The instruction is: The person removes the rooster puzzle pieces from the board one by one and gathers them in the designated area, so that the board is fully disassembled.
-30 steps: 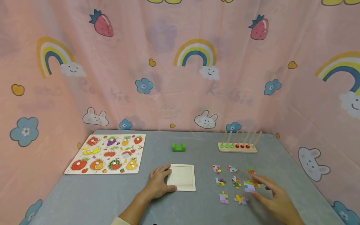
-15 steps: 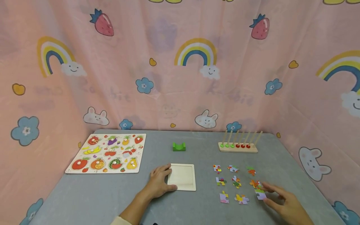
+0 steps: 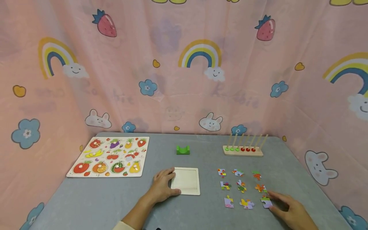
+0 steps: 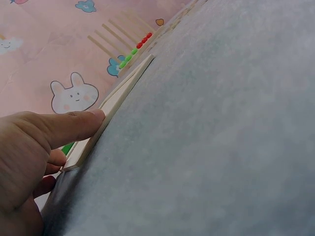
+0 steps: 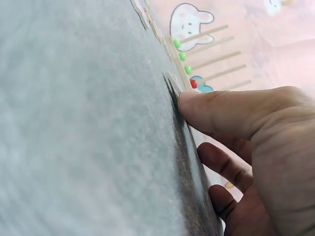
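A square wooden puzzle tray [image 3: 185,181] with a raised rim lies flat on the grey table. My left hand [image 3: 163,187] holds it at its left side; in the left wrist view the thumb [image 4: 81,124] rests on its near edge. On the right, my right hand [image 3: 291,207] pinches the edge of a green and lilac puzzle piece [image 3: 266,202] between thumb and forefinger, low at the table. That thumb [image 5: 202,108] covers most of the piece in the right wrist view. An orange puzzle piece [image 3: 260,188] lies just above it, with several more pieces in rows to the left.
A fruit peg puzzle board [image 3: 107,157] lies at the back left. Behind the tray stands a small green block [image 3: 182,150] with a curved top. A wooden peg rack [image 3: 243,152] with green and red beads stands at the back right. A printed pink curtain [image 3: 172,95] encloses the table.
My right hand has carried the green and lilac piece right and towards me, from over the orange piece to below it, lowering it. The left hand and tray stayed put.
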The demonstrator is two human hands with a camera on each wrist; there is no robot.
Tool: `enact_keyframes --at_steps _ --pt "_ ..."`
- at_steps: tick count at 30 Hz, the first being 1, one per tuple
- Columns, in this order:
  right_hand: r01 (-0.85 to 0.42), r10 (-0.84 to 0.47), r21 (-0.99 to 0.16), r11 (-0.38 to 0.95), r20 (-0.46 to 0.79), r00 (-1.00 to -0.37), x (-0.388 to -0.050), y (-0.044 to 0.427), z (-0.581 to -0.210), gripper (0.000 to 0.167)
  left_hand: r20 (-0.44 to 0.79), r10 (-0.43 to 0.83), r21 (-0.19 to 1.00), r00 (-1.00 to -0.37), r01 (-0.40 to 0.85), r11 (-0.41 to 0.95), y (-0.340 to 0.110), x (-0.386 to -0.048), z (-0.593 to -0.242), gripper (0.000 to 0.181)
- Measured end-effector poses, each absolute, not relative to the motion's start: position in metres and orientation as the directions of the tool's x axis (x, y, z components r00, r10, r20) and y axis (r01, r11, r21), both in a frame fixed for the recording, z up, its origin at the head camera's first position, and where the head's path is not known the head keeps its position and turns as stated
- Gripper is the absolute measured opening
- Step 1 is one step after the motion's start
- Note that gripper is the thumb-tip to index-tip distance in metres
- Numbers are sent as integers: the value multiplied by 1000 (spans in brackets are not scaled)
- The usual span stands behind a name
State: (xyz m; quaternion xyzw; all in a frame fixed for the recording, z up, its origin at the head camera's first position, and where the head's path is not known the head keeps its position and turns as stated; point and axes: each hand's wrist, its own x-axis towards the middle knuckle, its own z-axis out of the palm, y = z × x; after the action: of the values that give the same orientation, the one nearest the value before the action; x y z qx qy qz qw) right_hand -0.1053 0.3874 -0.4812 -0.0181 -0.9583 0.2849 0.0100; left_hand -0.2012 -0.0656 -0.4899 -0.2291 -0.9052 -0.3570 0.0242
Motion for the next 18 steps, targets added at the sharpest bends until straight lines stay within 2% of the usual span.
enact_keyframes --at_steps 6,11,15,18 --pt "13 33 -530 848 29 -999 -104 388 -483 68 201 401 630 -894 432 646 -66 -202 -494 70" --pt "59 57 -574 816 -23 -998 -102 385 -478 74 209 406 624 -890 441 645 -66 -201 -495 71" --pt "31 50 -573 819 18 -999 -101 381 -469 68 212 408 620 -888 445 646 -66 -200 -495 70" --pt "-48 21 -554 831 118 -993 -102 375 -455 57 218 414 608 -884 455 651 -67 -200 -495 69"
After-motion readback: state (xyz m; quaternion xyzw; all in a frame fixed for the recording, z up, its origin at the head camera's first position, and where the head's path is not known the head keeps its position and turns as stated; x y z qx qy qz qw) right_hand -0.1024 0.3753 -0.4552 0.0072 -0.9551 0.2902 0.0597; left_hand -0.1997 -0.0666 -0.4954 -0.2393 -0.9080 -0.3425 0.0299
